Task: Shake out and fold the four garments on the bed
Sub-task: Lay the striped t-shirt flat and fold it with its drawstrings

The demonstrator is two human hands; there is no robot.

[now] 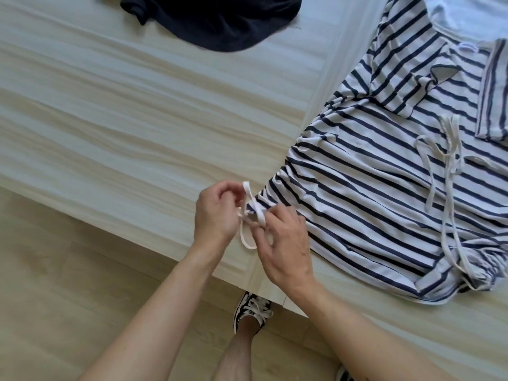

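Two garments in plain view, both on the bed (110,111). Far left: wood floor (49,270) low in frame, with the bed's pale striped sheet above it. Top, left of centre: dark garment (214,20), bunched, cut off by the frame edge, well apart from the hands. Centre, at the bed's near edge: left hand (217,213), fingers curled, pinching the upper loop of a white cord (248,237). The cord comes out of the gathered side hem of the striped top (384,193), and its lower loop hangs between the two hands. Below them, on the floor beside the bed: a black-and-white shoe (251,312) on the person's foot. Right hand (286,243) is just right of the cord, fingertips pinching it where it meets the hem, so both hands grip the cord. Right half: the striped top lies spread flat on the bed, front up, ruched along its left side, with one sleeve folded over the chest. A second cord (450,174), tied in a loose bow, trails down the top's right side to another gathered hem. Top right: pale cloth (467,17) past the neckline; can't tell what it is.
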